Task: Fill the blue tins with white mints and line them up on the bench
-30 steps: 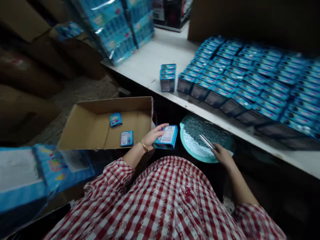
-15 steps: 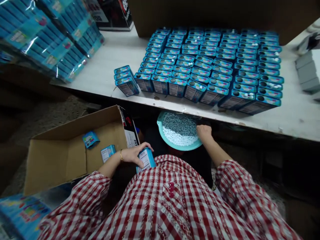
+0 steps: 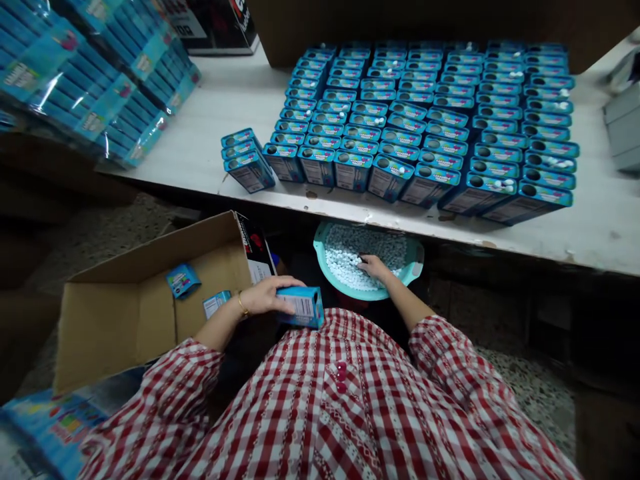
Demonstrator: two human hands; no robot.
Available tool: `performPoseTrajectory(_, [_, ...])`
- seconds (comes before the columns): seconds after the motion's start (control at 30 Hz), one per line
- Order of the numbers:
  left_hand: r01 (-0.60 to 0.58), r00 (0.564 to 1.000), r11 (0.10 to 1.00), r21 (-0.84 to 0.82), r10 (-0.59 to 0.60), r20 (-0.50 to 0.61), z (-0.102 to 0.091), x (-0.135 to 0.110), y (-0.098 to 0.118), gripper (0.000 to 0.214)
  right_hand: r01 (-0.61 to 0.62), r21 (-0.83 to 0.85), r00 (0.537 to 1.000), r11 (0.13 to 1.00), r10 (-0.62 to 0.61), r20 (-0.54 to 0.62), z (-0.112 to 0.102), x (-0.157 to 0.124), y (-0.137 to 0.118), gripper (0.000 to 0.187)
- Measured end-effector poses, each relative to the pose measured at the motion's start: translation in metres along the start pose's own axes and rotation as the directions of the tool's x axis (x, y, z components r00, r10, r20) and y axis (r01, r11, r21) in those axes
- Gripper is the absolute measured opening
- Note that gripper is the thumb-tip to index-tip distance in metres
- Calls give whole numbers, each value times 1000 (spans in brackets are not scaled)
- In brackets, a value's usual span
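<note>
My left hand (image 3: 267, 295) grips a small blue box (image 3: 303, 306), held flat over my lap beside the cardboard carton (image 3: 120, 313). My right hand (image 3: 374, 267) reaches into a teal bowl (image 3: 415, 257) filled with small white and grey pellets (image 3: 345, 250); its fingers curl down among the pellets, and what they hold is hidden. On the white table (image 3: 210, 140) above the bowl stand several rows of open blue boxes (image 3: 425, 113), some with pellets in their round holes.
The carton at my left holds two loose blue boxes (image 3: 183, 280). Plastic-wrapped packs of blue boxes (image 3: 100, 73) lie on the table's far left. A dark printed box (image 3: 215, 23) and a brown cardboard wall (image 3: 425, 20) stand at the back. Grey blocks (image 3: 625, 127) sit far right.
The view swung from the left back over the table. My left hand drew the blue box toward my lap and turned it flat. My right hand moved deeper into the pellet bowl.
</note>
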State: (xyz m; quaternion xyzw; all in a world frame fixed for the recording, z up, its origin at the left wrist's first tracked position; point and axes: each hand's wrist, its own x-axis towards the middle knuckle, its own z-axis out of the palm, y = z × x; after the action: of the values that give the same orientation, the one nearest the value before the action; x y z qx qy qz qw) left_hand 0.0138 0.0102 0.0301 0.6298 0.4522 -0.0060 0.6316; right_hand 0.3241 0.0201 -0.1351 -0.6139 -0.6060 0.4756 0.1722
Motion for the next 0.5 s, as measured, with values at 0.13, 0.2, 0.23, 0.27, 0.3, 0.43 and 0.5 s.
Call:
performPoseTrajectory(0.13, [-104, 951, 985, -139, 58, -304, 11, 24, -12, 50, 9, 72, 999, 997, -12, 42, -20, -18, -6, 42])
performPoseTrajectory(0.2, [-195, 910, 962, -191, 105, -402, 20, 47, -19, 53, 11, 125, 997, 992, -20, 70, -40, -32, -12, 46])
performPoseTrajectory(0.23, [-235, 891, 953, -193, 131, -436, 24, 60, -22, 54, 13, 148, 996, 989, -26, 84, -52, -39, -16, 48])
performPoseTrajectory(0.27, [-264, 872, 947, -181, 154, -464, 28, 72, -25, 55, 22, 163, 995, 986, -38, 96, -65, -46, -21, 49])
performPoseTrajectory(0.3, [-286, 855, 944, -164, 174, -489, 31, 85, -26, 55, 39, 166, 993, 985, -56, 99, -77, -52, -27, 49])
performPoseTrajectory(0.43, [-324, 808, 941, -100, 220, -547, 38, 123, -24, 52, 138, 91, 982, 986, -148, 115, -116, -69, -60, 45])
performPoseTrajectory(0.5, [-330, 802, 941, -70, 240, -547, 40, 134, -20, 51, 157, 11, 976, 988, -157, 148, -127, -73, -79, 43])
